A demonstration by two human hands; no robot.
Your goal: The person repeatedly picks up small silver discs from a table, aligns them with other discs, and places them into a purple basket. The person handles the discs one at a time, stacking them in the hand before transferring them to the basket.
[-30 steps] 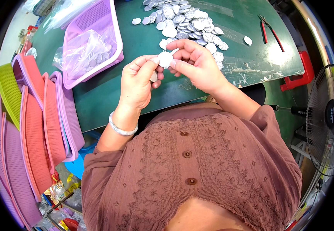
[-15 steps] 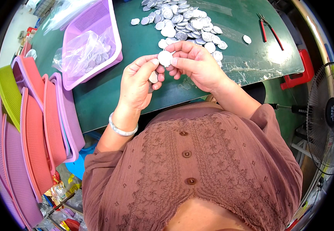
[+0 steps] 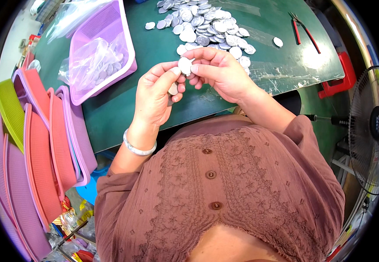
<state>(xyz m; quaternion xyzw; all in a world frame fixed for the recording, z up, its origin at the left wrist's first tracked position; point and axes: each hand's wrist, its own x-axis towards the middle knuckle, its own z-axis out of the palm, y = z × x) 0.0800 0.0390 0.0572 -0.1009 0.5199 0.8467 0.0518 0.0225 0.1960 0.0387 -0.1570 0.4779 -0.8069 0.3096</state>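
Between both hands, just above the table's near edge, is a round silvery metal disc (image 3: 185, 66). My left hand (image 3: 157, 89) pinches its left side with thumb and forefinger, and more discs (image 3: 173, 90) are tucked under its curled fingers. My right hand (image 3: 222, 74) grips the same disc from the right between thumb and forefinger. A heap of similar silvery discs (image 3: 207, 28) lies on the green table (image 3: 154, 118) beyond my hands. Whatever is on the discs' faces is too bright to make out.
A purple basket (image 3: 130, 61) with a clear bag of discs (image 3: 104, 65) stands at the left. Red-handled pliers (image 3: 305, 32) and a lone disc (image 3: 278, 42) lie at the right. Stacked plastic baskets (image 3: 41, 161) crowd the left; a fan (image 3: 366, 126) stands on the right.
The disc between my fingers appears slightly turned, its outline narrower than before. Both hands keep almost the same place and grip. The whole view has shifted a little.
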